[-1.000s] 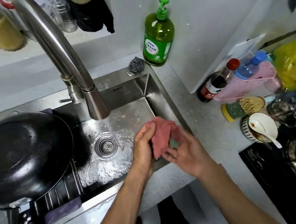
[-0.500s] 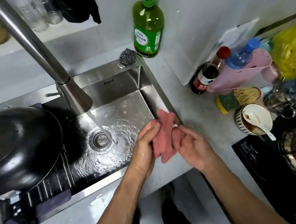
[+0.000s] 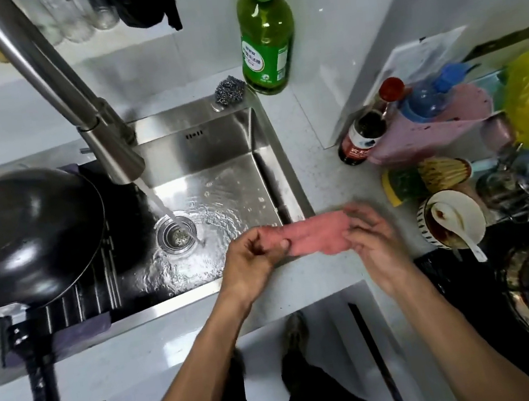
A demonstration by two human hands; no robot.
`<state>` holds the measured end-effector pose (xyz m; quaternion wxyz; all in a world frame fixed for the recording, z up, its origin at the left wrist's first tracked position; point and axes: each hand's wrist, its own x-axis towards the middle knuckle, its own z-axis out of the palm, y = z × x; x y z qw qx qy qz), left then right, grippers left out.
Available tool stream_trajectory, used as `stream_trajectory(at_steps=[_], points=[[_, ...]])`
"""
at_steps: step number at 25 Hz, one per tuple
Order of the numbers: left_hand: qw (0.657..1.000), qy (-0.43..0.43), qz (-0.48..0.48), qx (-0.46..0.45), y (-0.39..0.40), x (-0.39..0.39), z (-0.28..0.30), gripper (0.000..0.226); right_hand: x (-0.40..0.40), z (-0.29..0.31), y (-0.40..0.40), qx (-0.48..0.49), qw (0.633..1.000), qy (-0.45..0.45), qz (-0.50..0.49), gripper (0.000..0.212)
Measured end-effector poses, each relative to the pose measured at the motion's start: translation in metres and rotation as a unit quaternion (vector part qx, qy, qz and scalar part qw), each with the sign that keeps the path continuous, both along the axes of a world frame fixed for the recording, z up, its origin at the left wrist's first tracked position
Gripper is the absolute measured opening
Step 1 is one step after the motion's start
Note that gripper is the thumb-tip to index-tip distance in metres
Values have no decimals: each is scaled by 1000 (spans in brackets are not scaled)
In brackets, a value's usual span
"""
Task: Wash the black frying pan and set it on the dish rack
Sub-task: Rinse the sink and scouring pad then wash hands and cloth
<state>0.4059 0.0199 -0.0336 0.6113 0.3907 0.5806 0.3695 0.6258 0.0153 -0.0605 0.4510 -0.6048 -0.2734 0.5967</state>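
Pan [image 3: 19, 235] racked at left; both hands [image 3: 251, 258] [image 3: 371, 239] pinch the cloth [image 3: 317, 235] in closed fingers, probably tidying up; next, shut the tap [image 3: 66, 93].

Colours at the sink

The frying pan [image 3: 22, 235] was glossy black, the cloth [image 3: 317, 233] pink, the soap bottle [image 3: 267, 40] green, the sink [image 3: 213, 146] steel-grey.

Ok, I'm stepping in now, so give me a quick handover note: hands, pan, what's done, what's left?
Left hand and right hand each pinch an end of the pink cloth, stretched over the sink's front right corner.
Black frying pan sits upside down on the dish rack across the sink's left side.
Faucet is running.
Left: shut the water off, put the cloth down.
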Motion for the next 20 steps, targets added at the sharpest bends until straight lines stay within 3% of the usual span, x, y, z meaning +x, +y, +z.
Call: stream_trajectory(at_steps=[2, 4, 7, 10, 12, 14, 17, 20], points=[[999, 26, 11, -29, -11, 7, -4, 16, 5, 11, -6, -21, 998, -39, 37, 43], [995, 60, 38, -67, -26, 17, -6, 29, 19, 30, -14, -27, 983, -144, 112, 40], [986, 14, 100, -131, -55, 38, -5, 41, 33, 55, -16, -23, 939, -316, 134, 34], [964, -57, 165, -201, -78, 62, -13, 24, 19, 51, 13, 25, 895, -426, 132, 30], [945, -28, 203, -255, -89, 62, -34, 17, 2, 22, 26, 61, 823, -519, 223, 21], [939, 52, 202, -275, -99, 44, -50, 23, -15, -17, 15, 44, 760, -594, 259, 40], [943, 88, 205, -248, -109, 12, -64, 10, -38, -66, -34, 19, 768, -594, 241, 59], [954, 100, 194, -205, -111, -15, -65, 7, -65, -99, -66, 1, 730, -615, 299, 74]])
